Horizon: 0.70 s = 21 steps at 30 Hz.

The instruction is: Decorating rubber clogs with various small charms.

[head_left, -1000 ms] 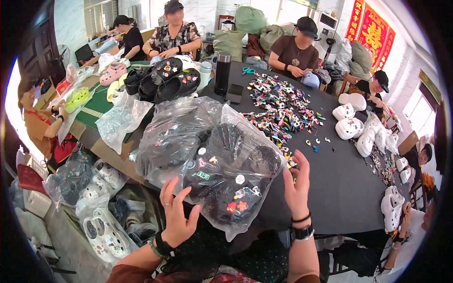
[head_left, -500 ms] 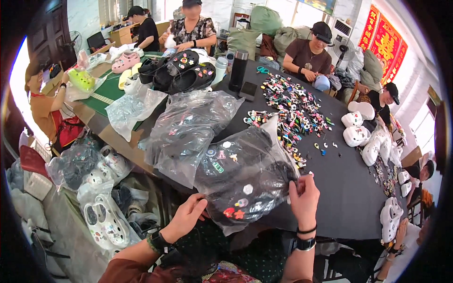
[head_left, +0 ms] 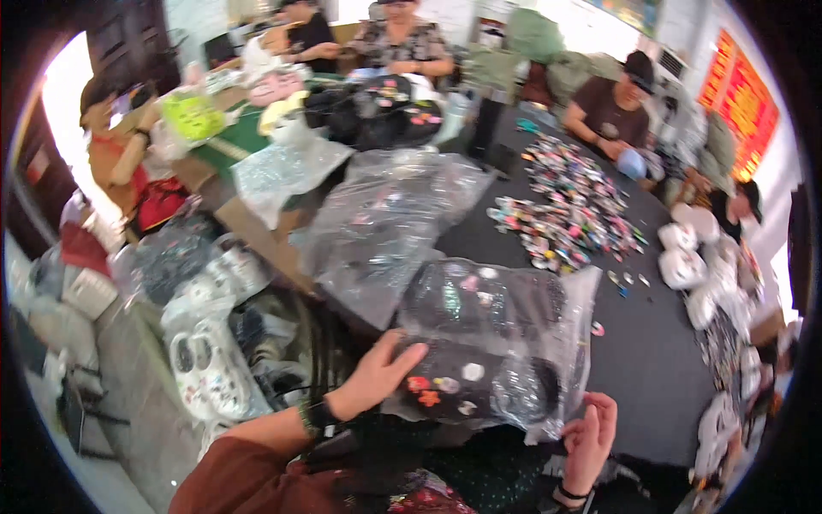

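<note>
A clear plastic bag [head_left: 575,330] encloses a pair of black clogs [head_left: 441,355] dotted with colourful charms, lying at the table's near edge. My left hand [head_left: 377,377] grips the bag's left side, thumb on top and the other fingers partly hidden. Just off the lower right corner of the bag is my right hand [head_left: 591,433], slightly blurred, its fingers bent and apart with nothing visible in them. Another clear bag [head_left: 385,227] with dark contents lies beyond, touching the first or nearly so.
Loose shoe charms [head_left: 574,201] are heaped on the black table [head_left: 638,360]. Black clogs [head_left: 377,111] and a dark bottle [head_left: 486,124] stand at the back. White clogs [head_left: 210,373] in bags lie lower left, more white clogs [head_left: 682,255] at right. Several people work around the table.
The bagged clogs now lie flatter, with the bag's open-looking edge spread to the right. My right hand has come off the bag and moved down and right; the view has shifted.
</note>
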Available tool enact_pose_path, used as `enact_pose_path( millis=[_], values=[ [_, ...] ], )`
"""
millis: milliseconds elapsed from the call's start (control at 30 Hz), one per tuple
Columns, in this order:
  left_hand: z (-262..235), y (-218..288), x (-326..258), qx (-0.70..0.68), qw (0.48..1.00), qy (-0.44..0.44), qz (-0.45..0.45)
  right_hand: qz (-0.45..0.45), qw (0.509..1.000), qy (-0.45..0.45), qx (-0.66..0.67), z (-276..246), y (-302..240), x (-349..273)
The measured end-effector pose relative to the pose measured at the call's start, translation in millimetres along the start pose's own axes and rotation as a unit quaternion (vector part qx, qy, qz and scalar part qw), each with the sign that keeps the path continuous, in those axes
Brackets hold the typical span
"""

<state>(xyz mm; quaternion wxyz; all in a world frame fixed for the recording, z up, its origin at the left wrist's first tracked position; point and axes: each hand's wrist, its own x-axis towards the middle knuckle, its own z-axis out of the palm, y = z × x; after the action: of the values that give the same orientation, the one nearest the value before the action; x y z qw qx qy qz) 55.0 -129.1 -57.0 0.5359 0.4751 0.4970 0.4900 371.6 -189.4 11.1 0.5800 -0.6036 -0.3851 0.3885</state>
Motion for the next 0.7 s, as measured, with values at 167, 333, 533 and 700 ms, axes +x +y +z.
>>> enact_pose_path(
  millis=[167, 333, 533, 700],
  values=[
    [5, -5, 2, 0.037, 0.999, 0.012, 0.012, 0.078, 0.993, -0.081, -0.045, -5, -4, 9],
    [2, -6, -1, 0.013, 1.0, -0.005, 0.023, 0.052, 0.994, -0.087, 0.03, -5, -12, 13],
    [-2, 5, 2, 0.031, 1.0, -0.001, -0.001, 0.01, 0.961, -0.25, 0.117, -27, -13, 29],
    [-4, -9, 8, 0.025, 0.999, 0.005, 0.034, -0.198, 0.91, -0.198, -0.305, 15, -24, 57]
  ],
)
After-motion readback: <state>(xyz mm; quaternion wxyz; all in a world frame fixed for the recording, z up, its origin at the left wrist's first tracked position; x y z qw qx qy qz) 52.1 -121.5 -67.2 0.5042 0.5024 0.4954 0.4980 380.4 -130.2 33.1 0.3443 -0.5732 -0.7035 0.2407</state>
